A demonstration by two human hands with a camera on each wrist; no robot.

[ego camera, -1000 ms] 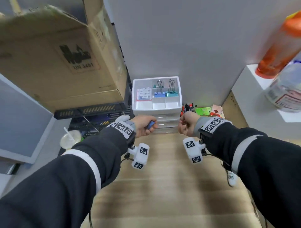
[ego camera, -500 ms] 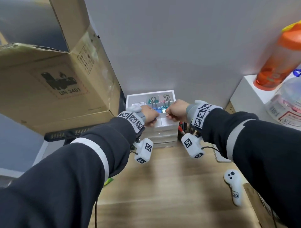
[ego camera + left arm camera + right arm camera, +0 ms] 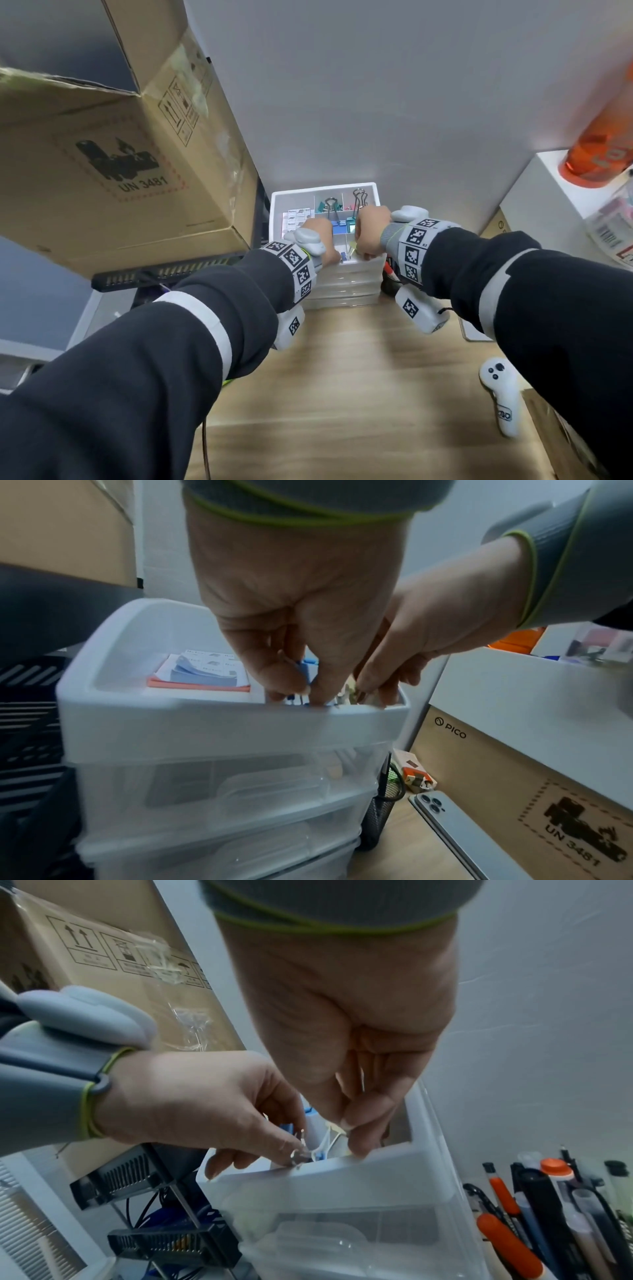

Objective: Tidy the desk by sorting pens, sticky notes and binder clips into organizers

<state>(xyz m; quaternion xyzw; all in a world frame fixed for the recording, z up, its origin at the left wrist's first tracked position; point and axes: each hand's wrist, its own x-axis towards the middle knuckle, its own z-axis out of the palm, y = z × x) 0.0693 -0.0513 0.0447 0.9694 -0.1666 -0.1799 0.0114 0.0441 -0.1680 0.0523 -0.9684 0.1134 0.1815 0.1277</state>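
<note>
A white drawer organizer (image 3: 373, 202) stands against the wall, its top tray split into compartments. Sticky notes (image 3: 205, 672) lie in the left one, and binder clips (image 3: 331, 207) stand in the back ones. Both hands reach into the front compartments. My left hand (image 3: 301, 691) pinches a blue binder clip (image 3: 306, 669) by its wire handle, low inside the tray. My right hand (image 3: 349, 1131), close beside it, pinches the wire handle of a yellow-green binder clip (image 3: 352, 245), most of it hidden by the fingers.
A large cardboard box (image 3: 120, 154) overhangs on the left above a black rack (image 3: 164, 274). A mesh holder of pens (image 3: 548, 1204) and a phone (image 3: 462, 826) sit right of the organizer. A white controller (image 3: 500, 394) lies on the wooden desk. An orange bottle (image 3: 599, 150) stands at the far right.
Both hands rose from in front of the drawers, moved forward over the top tray, and lowered their clips into the front compartments.
</note>
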